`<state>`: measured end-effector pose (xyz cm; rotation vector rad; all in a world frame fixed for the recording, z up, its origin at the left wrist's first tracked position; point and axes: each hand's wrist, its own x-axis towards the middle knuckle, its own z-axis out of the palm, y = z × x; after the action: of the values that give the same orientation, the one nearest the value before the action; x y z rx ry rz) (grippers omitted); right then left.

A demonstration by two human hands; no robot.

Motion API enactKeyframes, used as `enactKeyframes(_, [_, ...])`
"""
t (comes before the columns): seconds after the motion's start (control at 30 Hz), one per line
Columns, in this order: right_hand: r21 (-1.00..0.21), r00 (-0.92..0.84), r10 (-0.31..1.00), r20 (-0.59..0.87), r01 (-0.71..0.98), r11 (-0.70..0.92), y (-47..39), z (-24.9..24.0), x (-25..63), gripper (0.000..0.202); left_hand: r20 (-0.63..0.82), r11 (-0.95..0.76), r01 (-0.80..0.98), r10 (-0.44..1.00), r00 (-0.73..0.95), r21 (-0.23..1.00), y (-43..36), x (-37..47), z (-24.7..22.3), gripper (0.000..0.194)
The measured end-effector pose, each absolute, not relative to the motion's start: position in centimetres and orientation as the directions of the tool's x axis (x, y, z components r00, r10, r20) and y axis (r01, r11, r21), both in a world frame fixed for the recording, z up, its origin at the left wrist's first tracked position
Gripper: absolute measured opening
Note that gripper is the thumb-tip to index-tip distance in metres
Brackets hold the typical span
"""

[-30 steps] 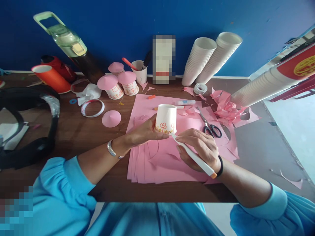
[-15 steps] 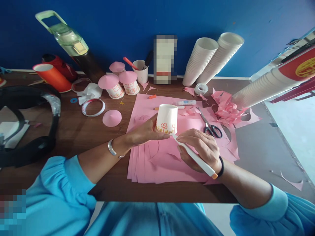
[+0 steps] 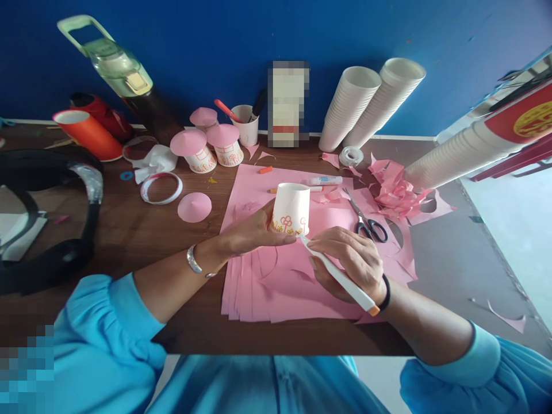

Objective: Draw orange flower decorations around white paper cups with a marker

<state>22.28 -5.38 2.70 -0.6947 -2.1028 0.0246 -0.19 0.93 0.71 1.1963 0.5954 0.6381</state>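
My left hand (image 3: 254,227) grips a white paper cup (image 3: 291,202) that is turned upside down, with its thumb along the lower rim. Red flowers and yellow leaves are drawn round the cup's lower part. In my right hand (image 3: 351,259) is a white marker (image 3: 338,276) with an orange end, its tip at the cup's lower edge. Beneath both hands lies a stack of pink paper (image 3: 276,299). An orange marker cap (image 3: 265,169) and a glue stick (image 3: 325,180) rest on the paper, beyond the cup. Black-handled scissors (image 3: 365,221) lie to the right.
Several decorated cups with pink cone tops (image 3: 224,138) stand at the back left, near a loose pink cone (image 3: 194,207). Tall stacks of paper cups (image 3: 351,103) lean by the blue wall. Crumpled pink paper (image 3: 397,192) lies right, headphones (image 3: 92,230) left.
Both hands keep their hold on the cup and the marker, with the tip still at the cup's edge. The whole view has shifted slightly.
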Motion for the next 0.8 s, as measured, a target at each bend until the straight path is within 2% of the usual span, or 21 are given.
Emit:
enactKeyframes(0.2, [-0.258, -0.441, 0.483, 0.756, 0.477, 0.84, -5.32, 2.77, 22.28, 0.024, -0.068, 0.234, -0.149, 0.718, 0.693, 0.961, 1.01, -0.16, 0.62, 0.06])
enactKeyframes(0.47, [-0.262, -0.449, 0.486, 0.75, 0.473, 0.841, -5.38, 2.69, 22.32, 0.028, -0.11, 0.229, -0.085, 0.72, 0.685, 0.97, 0.97, -0.17, 0.88, 0.07])
enactKeyframes(0.8, [-0.258, -0.46, 0.487, 0.742, 0.475, 0.841, -5.36, 2.53, 22.3, 0.024, -0.106, 0.222, -0.082, 0.72, 0.686, 0.972, 0.82, -0.22, 0.98, 0.073])
